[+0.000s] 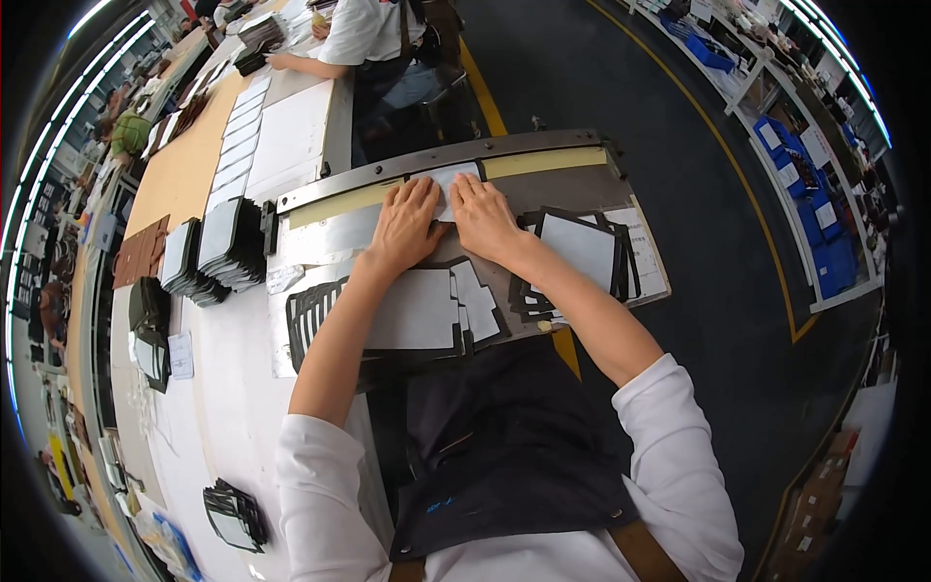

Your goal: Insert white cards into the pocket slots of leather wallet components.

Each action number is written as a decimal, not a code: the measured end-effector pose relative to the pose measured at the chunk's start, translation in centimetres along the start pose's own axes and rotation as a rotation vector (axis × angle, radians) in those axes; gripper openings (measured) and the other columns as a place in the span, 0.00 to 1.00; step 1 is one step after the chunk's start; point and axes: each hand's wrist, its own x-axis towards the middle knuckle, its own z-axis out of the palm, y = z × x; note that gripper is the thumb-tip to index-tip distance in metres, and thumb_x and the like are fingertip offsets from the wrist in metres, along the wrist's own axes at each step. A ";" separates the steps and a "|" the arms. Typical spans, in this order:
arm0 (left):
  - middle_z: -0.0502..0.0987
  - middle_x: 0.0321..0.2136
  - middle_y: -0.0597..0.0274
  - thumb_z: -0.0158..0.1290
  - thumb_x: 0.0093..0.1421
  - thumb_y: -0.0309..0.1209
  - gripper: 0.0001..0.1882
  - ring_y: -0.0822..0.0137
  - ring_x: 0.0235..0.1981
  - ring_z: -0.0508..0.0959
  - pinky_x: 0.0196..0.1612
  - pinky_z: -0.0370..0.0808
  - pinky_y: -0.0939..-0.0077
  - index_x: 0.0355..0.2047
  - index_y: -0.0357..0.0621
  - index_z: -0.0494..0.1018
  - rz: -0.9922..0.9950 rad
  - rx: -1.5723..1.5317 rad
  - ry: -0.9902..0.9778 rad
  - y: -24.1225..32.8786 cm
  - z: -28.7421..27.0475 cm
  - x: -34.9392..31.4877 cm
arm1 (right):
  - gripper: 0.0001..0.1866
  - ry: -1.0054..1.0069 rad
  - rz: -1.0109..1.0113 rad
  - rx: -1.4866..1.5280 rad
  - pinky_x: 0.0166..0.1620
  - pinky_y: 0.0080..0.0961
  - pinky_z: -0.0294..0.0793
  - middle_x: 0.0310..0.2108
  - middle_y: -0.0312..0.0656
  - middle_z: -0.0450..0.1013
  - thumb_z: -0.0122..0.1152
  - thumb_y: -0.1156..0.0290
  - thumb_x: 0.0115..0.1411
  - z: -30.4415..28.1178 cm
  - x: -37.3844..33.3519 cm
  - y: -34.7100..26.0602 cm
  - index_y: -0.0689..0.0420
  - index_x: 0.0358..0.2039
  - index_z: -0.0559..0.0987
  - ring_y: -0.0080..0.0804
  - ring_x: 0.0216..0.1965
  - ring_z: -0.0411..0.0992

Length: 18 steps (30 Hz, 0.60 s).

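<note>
Side by side at the far edge of a metal work plate (339,231), my left hand (407,221) and my right hand (482,219) lie on a small pale grey panel with dark edges (446,176). The fingers of both are stretched out and press flat on the panel, whose far end reaches a long metal bar (349,177). My hands hide much of the panel. Beneath my left forearm lies a fanned stack of dark-edged grey panels (412,308). Near my right wrist is another loose stack of such panels (580,250).
Left of the plate, stacks of dark-edged panels (231,238) stand on a long table (233,398) beside brown pieces (142,252). A co-worker in a white shirt (373,39) sits farther off. Blue bins (817,218) fill a rack at right, across the dark floor (693,184).
</note>
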 end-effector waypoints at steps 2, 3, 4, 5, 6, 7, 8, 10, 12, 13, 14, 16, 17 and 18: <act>0.68 0.57 0.47 0.59 0.56 0.37 0.28 0.50 0.61 0.66 0.62 0.62 0.55 0.53 0.36 0.68 0.030 -0.003 -0.005 0.1 -0.3 -0.1 | 0.24 0.005 -0.012 -0.022 0.57 0.39 0.68 0.52 0.66 0.70 0.54 0.78 0.50 0.1 0.0 0.0 0.77 0.49 0.72 0.54 0.56 0.68; 0.69 0.56 0.47 0.59 0.55 0.35 0.27 0.50 0.60 0.67 0.61 0.64 0.56 0.53 0.35 0.69 0.026 -0.031 -0.008 0.3 -0.3 -0.2 | 0.24 -0.002 -0.009 -0.026 0.57 0.39 0.68 0.52 0.65 0.69 0.54 0.79 0.50 0.1 0.0 0.0 0.77 0.49 0.72 0.54 0.57 0.68; 0.69 0.56 0.47 0.59 0.54 0.33 0.26 0.50 0.59 0.68 0.59 0.66 0.57 0.52 0.35 0.69 0.022 -0.059 -0.011 0.5 -0.4 -0.3 | 0.24 -0.008 -0.007 -0.030 0.57 0.39 0.68 0.53 0.65 0.69 0.54 0.79 0.50 0.0 0.0 0.0 0.77 0.49 0.72 0.54 0.57 0.68; 0.69 0.56 0.47 0.59 0.54 0.33 0.26 0.50 0.59 0.68 0.59 0.66 0.57 0.52 0.35 0.69 0.021 -0.058 -0.011 0.6 -0.5 -0.3 | 0.24 -0.008 -0.008 -0.029 0.57 0.39 0.68 0.53 0.65 0.69 0.54 0.79 0.50 0.0 -0.1 0.1 0.77 0.49 0.72 0.54 0.57 0.68; 0.69 0.56 0.46 0.58 0.55 0.32 0.26 0.49 0.59 0.68 0.60 0.66 0.58 0.53 0.35 0.69 0.012 -0.053 -0.017 0.7 -0.6 -0.3 | 0.24 0.000 -0.003 -0.023 0.58 0.39 0.68 0.53 0.65 0.69 0.53 0.79 0.50 0.0 -0.2 0.1 0.77 0.49 0.71 0.53 0.57 0.68; 0.69 0.57 0.46 0.58 0.56 0.31 0.26 0.49 0.59 0.68 0.61 0.66 0.59 0.55 0.36 0.68 0.004 -0.049 -0.022 0.8 -0.7 -0.3 | 0.25 0.007 0.001 -0.018 0.58 0.39 0.68 0.53 0.65 0.69 0.53 0.79 0.50 0.1 -0.2 0.0 0.77 0.49 0.71 0.53 0.57 0.68; 0.69 0.57 0.46 0.58 0.56 0.31 0.26 0.49 0.59 0.68 0.61 0.66 0.59 0.55 0.36 0.68 0.005 -0.049 -0.021 0.9 -0.8 -0.3 | 0.25 0.008 0.001 -0.019 0.58 0.39 0.68 0.53 0.65 0.69 0.53 0.79 0.50 0.2 -0.3 0.1 0.77 0.49 0.71 0.53 0.57 0.68; 0.69 0.57 0.45 0.57 0.57 0.30 0.25 0.48 0.59 0.68 0.61 0.66 0.58 0.54 0.36 0.69 -0.003 -0.064 -0.042 1.1 -1.0 -0.3 | 0.26 0.029 -0.023 -0.049 0.57 0.37 0.67 0.53 0.65 0.69 0.56 0.77 0.49 0.6 -0.5 0.3 0.77 0.49 0.72 0.54 0.56 0.67; 0.69 0.57 0.45 0.57 0.57 0.30 0.25 0.48 0.59 0.68 0.60 0.66 0.58 0.54 0.36 0.69 -0.004 -0.076 -0.048 1.2 -1.1 -0.4 | 0.26 0.028 -0.019 -0.051 0.58 0.37 0.66 0.54 0.65 0.69 0.56 0.77 0.50 0.7 -0.5 0.3 0.77 0.49 0.72 0.54 0.57 0.67; 0.68 0.57 0.44 0.57 0.57 0.30 0.25 0.48 0.59 0.68 0.60 0.66 0.57 0.54 0.35 0.68 -0.005 -0.088 -0.054 1.2 -1.2 -0.4 | 0.26 0.027 -0.013 -0.054 0.58 0.37 0.66 0.54 0.65 0.68 0.56 0.77 0.50 0.7 -0.5 0.2 0.77 0.50 0.72 0.54 0.57 0.67; 0.68 0.57 0.44 0.57 0.57 0.30 0.25 0.48 0.59 0.68 0.60 0.66 0.57 0.54 0.35 0.68 -0.008 -0.087 -0.053 1.2 -1.2 -0.6 | 0.26 0.028 -0.016 -0.053 0.58 0.37 0.66 0.54 0.65 0.68 0.56 0.77 0.50 0.6 -0.5 0.1 0.77 0.50 0.72 0.54 0.57 0.67; 0.68 0.58 0.45 0.57 0.58 0.31 0.26 0.48 0.60 0.67 0.60 0.65 0.57 0.55 0.36 0.68 -0.016 -0.086 -0.048 1.1 -1.2 -1.0 | 0.26 0.025 -0.012 -0.045 0.59 0.37 0.65 0.54 0.65 0.68 0.56 0.77 0.50 0.3 -0.4 -0.2 0.77 0.50 0.71 0.54 0.58 0.67; 0.68 0.58 0.45 0.57 0.58 0.31 0.26 0.48 0.60 0.67 0.60 0.65 0.57 0.55 0.36 0.68 -0.017 -0.085 -0.046 1.2 -1.3 -1.1 | 0.26 0.026 -0.013 -0.046 0.59 0.37 0.65 0.54 0.65 0.68 0.56 0.77 0.50 0.4 -0.4 -0.2 0.77 0.50 0.71 0.54 0.58 0.67; 0.68 0.58 0.45 0.58 0.57 0.33 0.28 0.48 0.61 0.66 0.61 0.64 0.57 0.56 0.36 0.67 -0.067 -0.091 -0.030 1.5 -1.4 -1.5 | 0.26 0.028 -0.016 -0.050 0.59 0.37 0.66 0.54 0.65 0.68 0.56 0.77 0.51 0.5 -0.4 -0.2 0.77 0.50 0.71 0.54 0.58 0.67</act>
